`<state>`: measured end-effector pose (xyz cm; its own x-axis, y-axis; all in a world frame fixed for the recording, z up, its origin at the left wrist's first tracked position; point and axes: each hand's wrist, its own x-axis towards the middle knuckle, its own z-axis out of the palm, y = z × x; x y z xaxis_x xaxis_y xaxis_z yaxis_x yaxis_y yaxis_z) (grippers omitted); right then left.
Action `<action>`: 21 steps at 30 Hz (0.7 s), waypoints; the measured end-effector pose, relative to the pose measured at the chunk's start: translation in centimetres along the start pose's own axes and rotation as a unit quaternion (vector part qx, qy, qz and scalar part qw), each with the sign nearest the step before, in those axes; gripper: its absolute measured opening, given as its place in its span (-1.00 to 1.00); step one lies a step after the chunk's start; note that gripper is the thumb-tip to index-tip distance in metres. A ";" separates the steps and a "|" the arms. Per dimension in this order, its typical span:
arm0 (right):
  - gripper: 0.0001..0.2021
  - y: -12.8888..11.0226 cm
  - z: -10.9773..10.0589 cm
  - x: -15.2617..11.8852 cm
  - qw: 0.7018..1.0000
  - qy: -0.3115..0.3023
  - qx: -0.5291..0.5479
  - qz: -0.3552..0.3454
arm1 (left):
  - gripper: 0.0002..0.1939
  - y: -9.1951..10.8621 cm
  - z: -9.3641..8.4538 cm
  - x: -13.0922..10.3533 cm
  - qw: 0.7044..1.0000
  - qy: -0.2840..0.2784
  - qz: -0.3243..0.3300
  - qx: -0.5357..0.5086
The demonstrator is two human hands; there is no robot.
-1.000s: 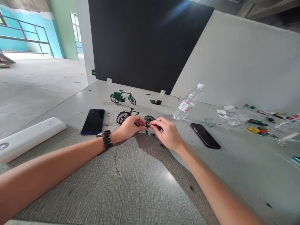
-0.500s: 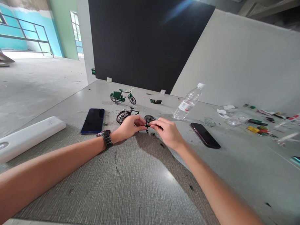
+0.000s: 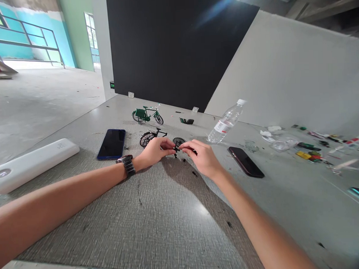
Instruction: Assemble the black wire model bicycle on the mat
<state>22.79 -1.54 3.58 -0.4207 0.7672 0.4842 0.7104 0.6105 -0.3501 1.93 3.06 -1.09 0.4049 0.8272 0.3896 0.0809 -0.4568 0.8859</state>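
My left hand [image 3: 160, 151], with a dark watch on its wrist, pinches a small black part [image 3: 176, 149] between thumb and fingertips. From the right, my right hand [image 3: 199, 155] closes its fingertips on the same small part; its exact shape is too small to tell. Just behind the fingertips lies a loose black spoked wheel [image 3: 179, 141]. A partly built black model bicycle [image 3: 148, 138] stands behind my left hand, which hides some of it. Tiny black pieces [image 3: 194, 173] lie on the table below my right hand.
A green model bicycle [image 3: 146, 115] stands farther back, near a dark green piece [image 3: 186, 121]. A blue-edged phone [image 3: 111, 144] and a white device [image 3: 36, 165] are left; a tilted bottle [image 3: 227, 123], a dark phone [image 3: 245, 162] and scattered small items [image 3: 308, 155] are right.
The small black part between my fingertips has turned slightly. Both hands stay almost in the same place.
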 end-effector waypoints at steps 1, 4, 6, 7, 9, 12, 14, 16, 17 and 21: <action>-0.81 -0.1 0.0 0.0 1.000 0.001 0.003 0.000 | -0.82 0.0 0.0 0.0 1.000 0.002 -0.001 0.001; -0.82 -0.3 0.0 0.0 1.000 0.001 0.009 0.003 | -0.81 -0.1 0.0 0.0 1.000 0.000 0.000 -0.002; -0.81 -0.4 -0.1 0.0 1.000 0.001 0.015 0.004 | -0.82 -0.1 0.0 0.0 1.000 -0.008 0.005 -0.001; -0.80 -0.4 -0.1 0.0 1.000 0.001 0.017 0.003 | -0.82 0.0 0.0 0.0 1.000 -0.012 0.007 -0.002; -0.80 -0.4 -0.1 0.0 1.000 0.002 0.015 0.002 | -0.83 0.0 0.1 0.0 1.000 -0.014 0.008 -0.002; -0.81 -0.4 0.1 0.0 1.000 0.004 0.006 0.001 | -0.82 0.2 0.1 0.1 1.000 -0.006 0.004 -0.004; -0.82 -0.3 0.3 0.0 1.000 0.007 0.007 0.007 | -0.82 0.3 0.1 0.1 1.000 0.001 -0.004 -0.005; -0.82 -0.1 0.6 0.0 1.000 0.017 0.008 0.017 | -0.81 0.3 0.0 0.2 1.000 0.015 -0.013 -0.009; -0.81 0.0 0.6 0.0 0.999 0.026 0.005 0.024 | -0.81 0.4 0.0 0.2 1.000 0.024 -0.016 -0.012; -0.78 1.1 0.2 0.0 0.996 0.067 -0.029 0.055 | -0.83 0.5 0.0 0.3 0.999 0.043 -0.022 -0.025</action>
<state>23.46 -0.86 3.08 -0.2620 0.7941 0.5484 0.7813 0.5081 -0.3625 2.08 3.03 -0.51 0.3224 0.8724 0.3675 0.0508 -0.4036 0.9135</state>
